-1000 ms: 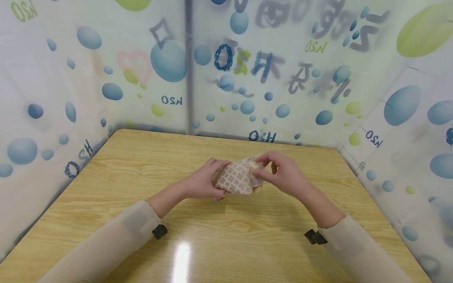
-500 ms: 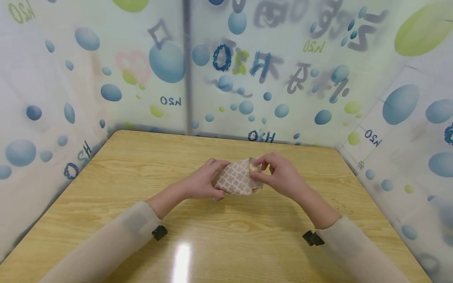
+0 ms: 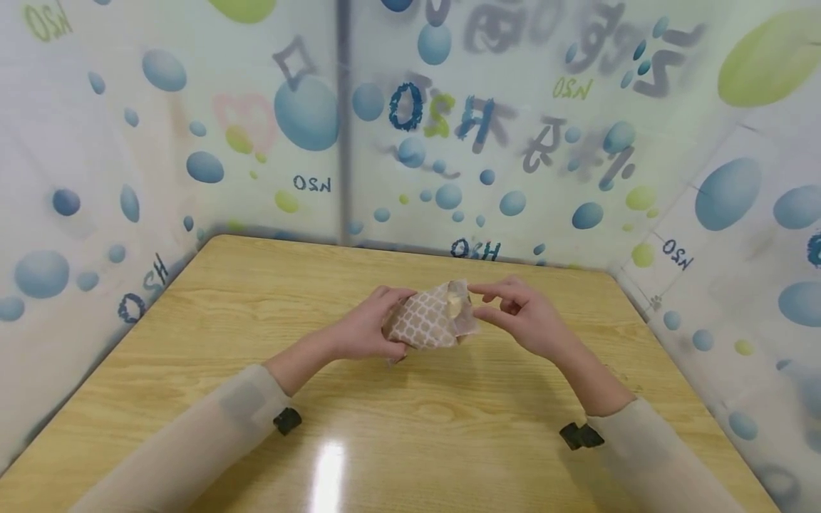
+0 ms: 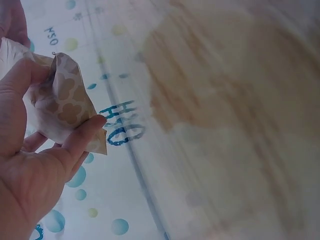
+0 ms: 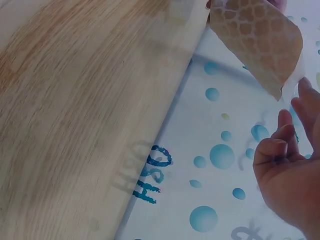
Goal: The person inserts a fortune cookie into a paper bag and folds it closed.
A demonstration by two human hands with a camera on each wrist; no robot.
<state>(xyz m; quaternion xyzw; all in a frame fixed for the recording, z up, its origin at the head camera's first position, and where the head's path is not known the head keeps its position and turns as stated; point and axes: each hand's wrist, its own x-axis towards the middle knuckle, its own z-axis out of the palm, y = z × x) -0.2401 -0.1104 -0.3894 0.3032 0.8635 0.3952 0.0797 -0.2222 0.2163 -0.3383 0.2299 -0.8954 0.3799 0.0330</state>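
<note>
A beige paper pouch (image 3: 423, 319) with a white lattice pattern lies sideways above the middle of the table in the head view. My left hand (image 3: 368, 331) grips its closed left end, thumb on the near side and fingers on the far side. The left wrist view shows the pouch (image 4: 67, 102) between that thumb and fingers. At its open right end, a pale yellowish lump (image 3: 454, 306) shows inside whitish lining. My right hand (image 3: 529, 324) is right beside this mouth, index finger and thumb parted, fingertips at the paper's edge. In the right wrist view its other fingers (image 5: 272, 150) are bent.
The light wooden table (image 3: 410, 434) spreads beneath both arms. Behind it and along both sides stand pale curtains (image 3: 410, 235) printed with blue and green drops. Dark clips (image 3: 287, 420) sit by the sleeve cuffs.
My right fingers have drawn back to the right from the pouch's mouth, where they were at the lump. The mouth shows wider, its paper edge raised; my left hand keeps its grip.
</note>
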